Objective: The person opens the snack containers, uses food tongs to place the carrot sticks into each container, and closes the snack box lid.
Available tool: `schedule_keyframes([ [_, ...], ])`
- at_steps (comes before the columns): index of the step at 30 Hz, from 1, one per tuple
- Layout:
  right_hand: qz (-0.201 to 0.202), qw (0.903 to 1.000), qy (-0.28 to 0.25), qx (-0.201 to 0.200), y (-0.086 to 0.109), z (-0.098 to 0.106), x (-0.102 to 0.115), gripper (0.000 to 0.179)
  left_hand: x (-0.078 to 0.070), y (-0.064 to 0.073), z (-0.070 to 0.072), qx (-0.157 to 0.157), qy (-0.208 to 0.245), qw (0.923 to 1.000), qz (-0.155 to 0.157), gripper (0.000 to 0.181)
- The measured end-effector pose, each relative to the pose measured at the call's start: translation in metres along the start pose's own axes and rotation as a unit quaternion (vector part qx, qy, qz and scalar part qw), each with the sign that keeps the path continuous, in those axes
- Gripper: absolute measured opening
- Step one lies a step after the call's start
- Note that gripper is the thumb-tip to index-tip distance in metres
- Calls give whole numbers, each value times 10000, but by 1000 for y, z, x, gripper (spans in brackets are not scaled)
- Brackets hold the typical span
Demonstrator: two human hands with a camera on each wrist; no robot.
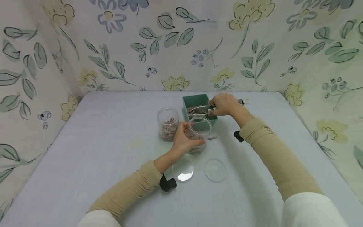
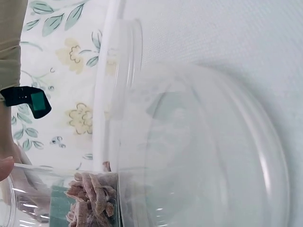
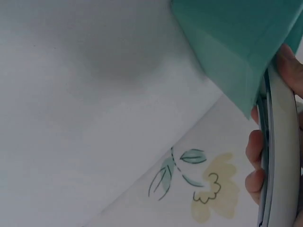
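Observation:
My left hand grips a clear round jar partly filled with brownish-pink strips, also seen low in the left wrist view. Just behind that jar stands a green rectangular bin with more of the same strips inside. Over the bin, my right hand holds a pair of tongs by the handles, its tips down among the strips. Whether the tongs pinch any strip cannot be told. A second clear jar with strips stands to the left of the held one.
Two clear round lids lie on the table in front of the jars. One loose strip lies right of the held jar. A small white ring-shaped item sits near the back edge. Floral cloth hangs around the table.

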State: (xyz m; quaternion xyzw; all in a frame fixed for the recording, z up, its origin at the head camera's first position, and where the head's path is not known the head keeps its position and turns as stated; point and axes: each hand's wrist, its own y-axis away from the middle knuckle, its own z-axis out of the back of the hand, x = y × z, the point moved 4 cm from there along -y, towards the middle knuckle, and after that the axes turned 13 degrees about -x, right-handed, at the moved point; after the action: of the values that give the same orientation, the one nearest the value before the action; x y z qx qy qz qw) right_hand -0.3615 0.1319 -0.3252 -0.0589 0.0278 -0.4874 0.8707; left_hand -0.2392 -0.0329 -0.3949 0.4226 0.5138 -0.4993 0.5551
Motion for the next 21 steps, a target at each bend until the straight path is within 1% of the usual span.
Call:
schedule_keyframes([
  [3, -34, 9998, -73, -196, 7, -1, 1, 54, 0, 0, 0, -27, -95, 9999, 29, 68],
  [6, -79, 9997, -56, -241, 11, 0, 0, 53, -1, 0, 1, -61, -137, 9999, 45, 68],
  [9, -194, 9995, -86, -231, 13, 5, -4, 55, -2, 0, 1, -108, -173, 9998, 35, 69],
  [11, -252, 9991, -206, -281, 15, 12, -8, 55, -2, 0, 1, -109, -172, 9998, 35, 69],
  [14, -345, 9974, -484, -404, 20, 23, -15, 54, -2, 0, 2, -85, -136, 9998, 79, 70],
  [17, -463, 9937, -837, -575, 29, 37, -19, 39, -2, 0, 2, -52, -88, 9998, 151, 71],
  [19, -572, 9893, -1155, -679, 36, 47, -21, 30, -3, 0, 2, -41, -72, 9998, 173, 71],
  [21, -686, 9828, -1509, -812, 45, 58, -22, 24, -3, 0, 1, -28, -77, 9998, 183, 72],
])
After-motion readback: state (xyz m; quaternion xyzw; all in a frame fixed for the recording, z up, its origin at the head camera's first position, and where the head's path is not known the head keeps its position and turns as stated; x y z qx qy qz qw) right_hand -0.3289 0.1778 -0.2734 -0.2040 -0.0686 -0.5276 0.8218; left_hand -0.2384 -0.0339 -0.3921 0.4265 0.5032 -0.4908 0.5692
